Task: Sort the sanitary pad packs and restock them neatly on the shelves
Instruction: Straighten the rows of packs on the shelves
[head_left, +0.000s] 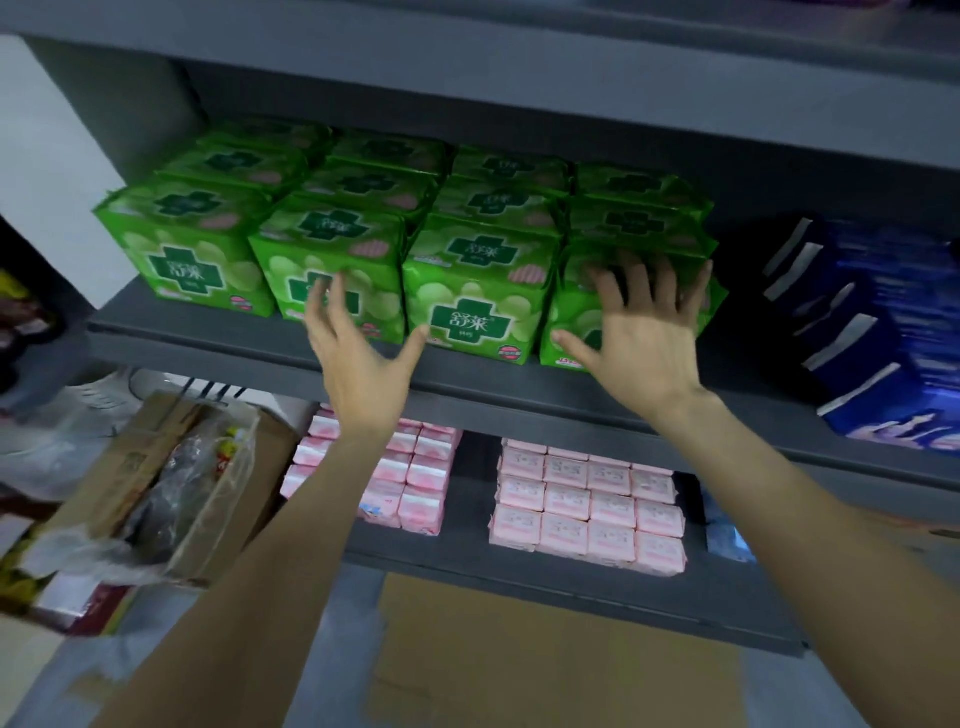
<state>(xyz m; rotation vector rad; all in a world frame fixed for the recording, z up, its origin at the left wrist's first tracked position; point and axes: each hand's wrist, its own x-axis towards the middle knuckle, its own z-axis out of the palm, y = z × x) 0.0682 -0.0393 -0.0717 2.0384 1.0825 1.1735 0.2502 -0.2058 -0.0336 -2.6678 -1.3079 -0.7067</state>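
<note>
Both hands are spread flat, with nothing pinched or held in either grip. The right hand (641, 332) is laid with straight fingers against the front of the rightmost glossy green plastic sanitary pad packs (470, 296), which are marked with a dark green cross. The left hand (358, 343) is held open just in front of the second column of the same green packs; whether it touches them cannot be told.

The green packs are stood in four columns, several deep, on the dark grey metal middle shelf (249, 343), and their fronts are nearly flush with its edge. This block appears largely restocked; by judgement only squaring up is left here.

Below the green packs, two groups of small pale pink wrapped pad packs (587, 506) are lined up on the lower grey shelf (571, 577), with a gap left between the groups that could still be filled. To the right of the green packs, dark blue pad packs with silver stripes (852, 332) are seen leaning at a tilt, less tidy, and probably still to be straightened.

To the lower left of the green packs, an open brown cardboard box (156, 467) lined with clear plastic is stood on the floor; its contents cannot be made out. Flattened brown cardboard (545, 660) is lain below the lower shelf. Nothing is found blocking the hands' reach.
</note>
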